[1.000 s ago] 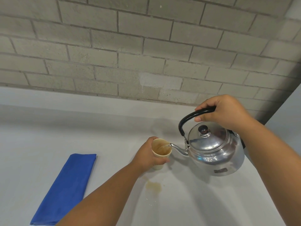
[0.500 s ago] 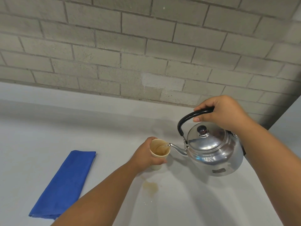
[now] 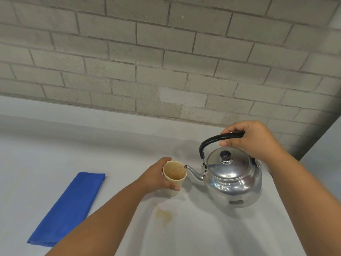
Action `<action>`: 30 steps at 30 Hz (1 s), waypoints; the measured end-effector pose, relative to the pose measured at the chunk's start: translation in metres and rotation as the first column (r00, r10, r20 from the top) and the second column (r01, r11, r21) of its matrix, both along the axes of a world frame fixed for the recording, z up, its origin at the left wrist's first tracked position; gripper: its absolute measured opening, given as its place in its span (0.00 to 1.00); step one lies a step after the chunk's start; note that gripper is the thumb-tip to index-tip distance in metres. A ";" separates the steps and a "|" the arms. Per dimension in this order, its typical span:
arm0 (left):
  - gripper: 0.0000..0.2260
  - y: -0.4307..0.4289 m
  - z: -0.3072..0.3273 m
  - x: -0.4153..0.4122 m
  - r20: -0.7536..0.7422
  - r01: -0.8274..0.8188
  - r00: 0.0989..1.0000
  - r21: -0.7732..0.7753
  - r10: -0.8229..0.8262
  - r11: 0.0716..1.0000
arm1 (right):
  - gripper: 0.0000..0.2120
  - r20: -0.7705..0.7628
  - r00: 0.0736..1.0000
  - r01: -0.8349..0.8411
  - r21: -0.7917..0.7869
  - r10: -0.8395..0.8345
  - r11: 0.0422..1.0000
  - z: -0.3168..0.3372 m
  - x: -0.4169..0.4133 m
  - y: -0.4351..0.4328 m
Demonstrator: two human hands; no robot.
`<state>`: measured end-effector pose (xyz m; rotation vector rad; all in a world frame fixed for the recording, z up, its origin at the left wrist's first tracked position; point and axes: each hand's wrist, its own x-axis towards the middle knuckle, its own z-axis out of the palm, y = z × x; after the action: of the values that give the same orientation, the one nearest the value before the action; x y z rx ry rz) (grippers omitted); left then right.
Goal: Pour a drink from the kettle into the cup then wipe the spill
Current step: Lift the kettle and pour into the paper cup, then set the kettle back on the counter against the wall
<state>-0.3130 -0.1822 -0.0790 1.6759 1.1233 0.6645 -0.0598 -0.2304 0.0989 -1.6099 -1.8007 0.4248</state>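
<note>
A shiny metal kettle point(image 3: 233, 179) with a black handle hangs tilted over the white table point(image 3: 46, 154), its spout tip at the rim of a small tan paper cup point(image 3: 174, 177). My right hand point(image 3: 252, 140) grips the kettle's handle from above. My left hand point(image 3: 156, 177) wraps the cup from its left side, and the cup stands on the table. Brown liquid shows inside the cup. A small brown spill point(image 3: 164, 216) lies on the table just in front of the cup. A folded blue cloth point(image 3: 69, 207) lies to the left.
A grey brick wall point(image 3: 166, 61) runs along the back of the table. The table's right edge slants away behind my right forearm, at the far right of the view.
The kettle, cup and both hands hold nearly the same pose. The camera view has shifted slightly, and the pouring continues with the spout at the cup's rim.
</note>
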 end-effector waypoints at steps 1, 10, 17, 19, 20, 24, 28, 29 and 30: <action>0.42 0.000 0.000 -0.001 0.005 0.001 1.000 -0.002 -0.001 1.000 | 0.12 -0.021 1.000 -0.001 -0.005 0.000 1.000 -0.003 0.004 -0.001; 0.48 0.004 0.037 -0.005 -0.044 -0.046 0.998 0.031 0.047 0.998 | 0.14 -0.341 0.939 0.060 0.041 -0.043 0.997 -0.030 0.045 0.000; 0.32 0.011 0.134 0.102 -0.137 0.066 0.990 0.421 -0.009 0.905 | 0.13 -0.573 0.818 0.100 0.052 -0.053 0.994 -0.040 0.081 0.010; 0.29 0.012 0.152 0.141 -0.282 0.207 0.957 0.518 -0.062 0.830 | 0.13 -0.605 0.795 0.109 0.051 -0.056 0.993 -0.043 0.091 0.014; 0.27 0.014 0.158 0.158 -0.354 0.268 0.932 0.547 -0.070 0.793 | 0.13 -0.616 0.786 0.109 0.051 -0.054 0.993 -0.044 0.097 0.016; 0.09 0.022 0.166 0.209 -0.524 0.396 0.849 0.546 -0.068 0.738 | 0.13 -0.629 0.775 0.111 0.043 -0.059 0.993 -0.046 0.120 0.025; 0.05 0.042 0.168 0.234 -0.606 0.435 0.794 0.515 -0.045 0.739 | 0.14 -0.540 0.838 0.128 0.043 -0.085 0.991 -0.046 0.148 0.037; 0.04 0.048 0.167 0.239 -0.622 0.446 0.781 0.494 -0.055 0.746 | 0.14 -0.484 0.870 0.131 0.045 -0.093 0.990 -0.045 0.154 0.041; 0.04 0.053 0.167 0.244 -0.632 0.451 0.772 0.477 -0.062 0.755 | 0.13 -0.420 0.902 0.135 0.045 -0.104 0.990 -0.044 0.160 0.045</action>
<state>-0.0688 -0.1290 0.0875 2.6907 1.0884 0.3197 0.1004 -0.1851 0.0551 -1.4392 -1.3715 0.5896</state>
